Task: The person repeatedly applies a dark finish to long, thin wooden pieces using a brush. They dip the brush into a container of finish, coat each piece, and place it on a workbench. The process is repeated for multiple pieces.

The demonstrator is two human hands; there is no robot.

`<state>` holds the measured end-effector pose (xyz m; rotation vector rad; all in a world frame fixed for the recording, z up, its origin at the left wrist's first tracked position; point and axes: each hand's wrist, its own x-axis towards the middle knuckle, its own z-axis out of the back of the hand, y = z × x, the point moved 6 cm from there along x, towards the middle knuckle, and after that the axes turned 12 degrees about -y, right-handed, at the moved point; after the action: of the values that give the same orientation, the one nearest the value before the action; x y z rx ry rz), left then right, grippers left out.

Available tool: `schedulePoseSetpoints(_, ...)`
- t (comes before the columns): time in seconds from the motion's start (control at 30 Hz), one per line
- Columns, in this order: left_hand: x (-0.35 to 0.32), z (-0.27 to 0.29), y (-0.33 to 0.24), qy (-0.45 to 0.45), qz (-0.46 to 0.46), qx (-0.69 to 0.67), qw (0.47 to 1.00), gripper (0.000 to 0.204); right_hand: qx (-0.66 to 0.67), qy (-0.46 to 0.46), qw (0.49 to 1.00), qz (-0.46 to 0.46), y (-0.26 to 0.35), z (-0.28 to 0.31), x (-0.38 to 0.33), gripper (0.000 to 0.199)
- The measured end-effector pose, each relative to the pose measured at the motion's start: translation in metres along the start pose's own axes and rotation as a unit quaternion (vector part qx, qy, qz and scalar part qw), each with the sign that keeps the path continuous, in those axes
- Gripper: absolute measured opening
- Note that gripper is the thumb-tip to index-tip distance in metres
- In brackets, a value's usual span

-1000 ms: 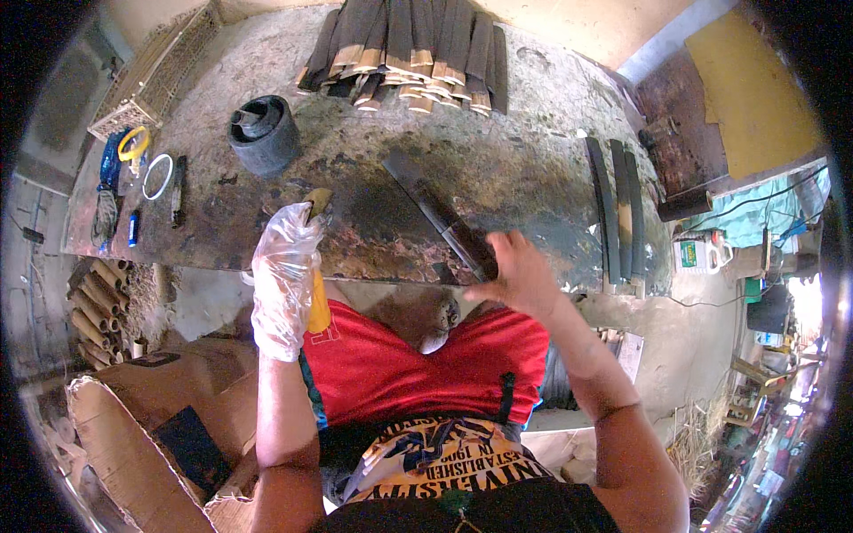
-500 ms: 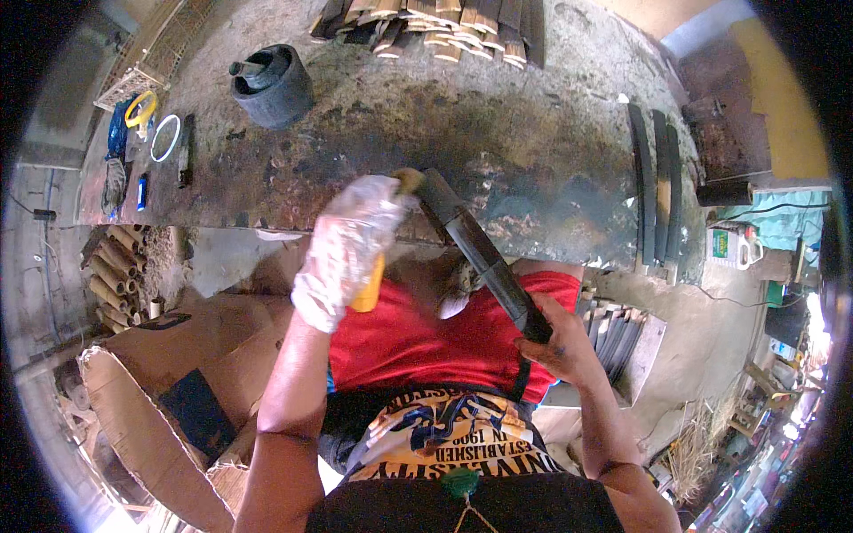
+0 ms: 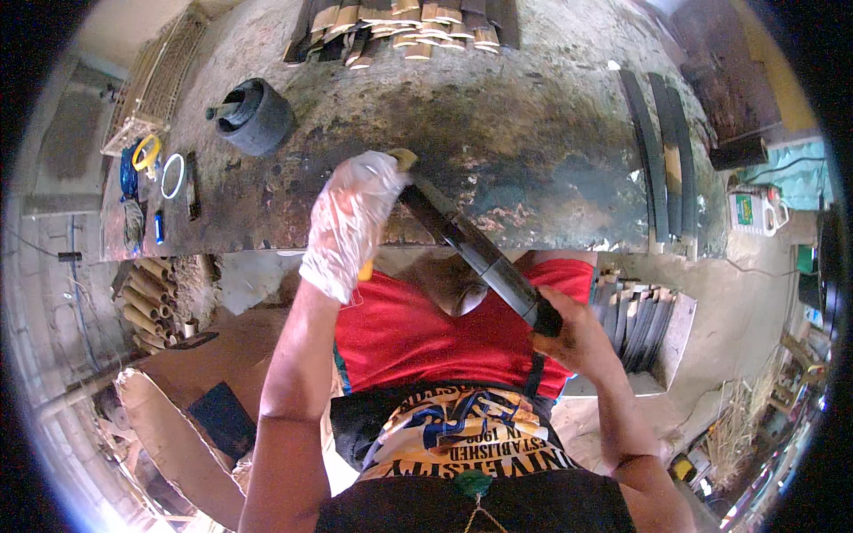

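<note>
I observe the left hand (image 3: 351, 222), in a clear plastic glove, clenched over the upper end of a dark strip (image 3: 471, 249) at the workbench (image 3: 533, 133) edge. The right hand (image 3: 569, 333), at four o'clock, grips its lower end, apparently bracing it diagonally.

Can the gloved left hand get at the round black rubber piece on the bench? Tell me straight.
Probably yes. The gloved left hand holds a yellow-handled tool against the long dark strip, so it must let go; the stained bench between it and the round black rubber piece looks open.
</note>
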<state>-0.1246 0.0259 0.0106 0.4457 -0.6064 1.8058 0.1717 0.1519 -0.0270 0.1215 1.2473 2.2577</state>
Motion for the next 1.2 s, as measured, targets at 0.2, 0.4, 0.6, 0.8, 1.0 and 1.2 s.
schedulePoseSetpoints(0.2, -0.025, -0.012, -0.078, 0.055, 0.037, -0.094, 0.993, 0.022, -0.042, -0.031, 0.998, 0.022, 0.012, 0.0, -0.004, 0.065)
schedulePoseSetpoints(0.4, -0.01, -0.018, 0.004, -0.031, 0.006, 0.007, 0.999, 0.02, -0.062, -0.016, 0.998, 0.029, 0.024, 0.004, -0.004, 0.071)
schedulePoseSetpoints(0.6, -0.017, -0.008, -0.072, 0.058, 0.005, -0.094, 0.994, 0.024, -0.122, -0.08, 0.988, 0.039, 0.028, 0.006, -0.008, 0.071)
schedulePoseSetpoints(0.8, -0.014, -0.024, -0.026, -0.031, -0.004, 0.011, 0.999, 0.017, -0.162, -0.095, 0.982, 0.033, 0.023, -0.002, -0.011, 0.07)
schedulePoseSetpoints(1.0, -0.022, 0.002, 0.05, -0.041, 0.171, -0.141, 0.974, 0.037, -0.13, -0.14, 0.978, 0.08, 0.021, 0.003, -0.015, 0.07)
schedulePoseSetpoints(1.2, -0.056, 0.013, 0.044, -0.116, 0.289, -0.478, 0.821, 0.055, -0.122, -0.236, 0.964, 0.025, -0.015, 0.061, -0.015, 0.064)
